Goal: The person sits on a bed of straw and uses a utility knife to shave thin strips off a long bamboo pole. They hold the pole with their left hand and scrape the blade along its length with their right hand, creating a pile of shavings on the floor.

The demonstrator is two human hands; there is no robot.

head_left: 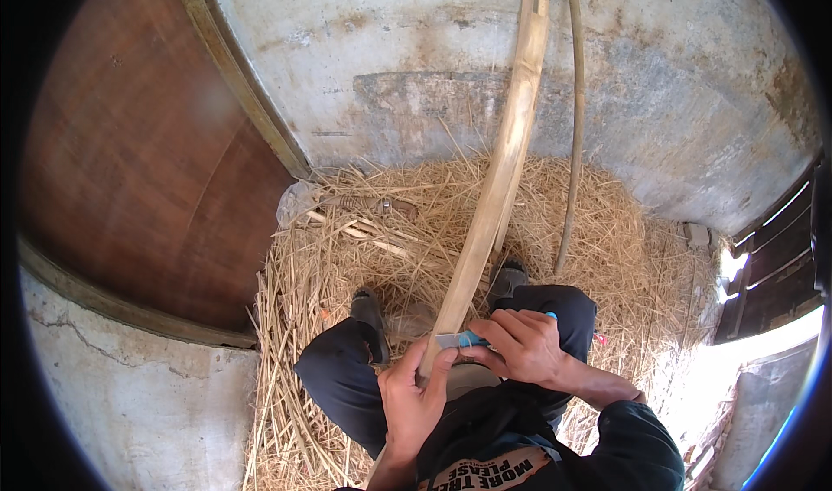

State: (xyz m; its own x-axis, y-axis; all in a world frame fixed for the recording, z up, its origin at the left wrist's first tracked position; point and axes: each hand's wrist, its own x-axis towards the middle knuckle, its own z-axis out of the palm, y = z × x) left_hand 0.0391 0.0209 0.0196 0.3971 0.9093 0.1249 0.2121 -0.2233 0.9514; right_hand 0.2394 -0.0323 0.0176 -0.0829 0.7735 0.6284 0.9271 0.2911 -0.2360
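A long pale wooden slat (485,222), perhaps split bamboo, runs from my lap up toward the far wall. My left hand (412,397) is closed around its near end, the thumb pressed along its right side. In my right hand (529,348) is a blue-handled cutting tool (472,339), its fingers wrapped round the handle. The tool's flat grey blade lies across the slat just above my left thumb and points left. Whether it cuts into the surface cannot be told from here.
Loose straw (607,214) covers the floor around my shoes. A thin stick (575,118) leans on the stained wall (693,101) to the right of the slat. On the left is a brown door panel (156,162); on the right are dark wooden slats (776,266).
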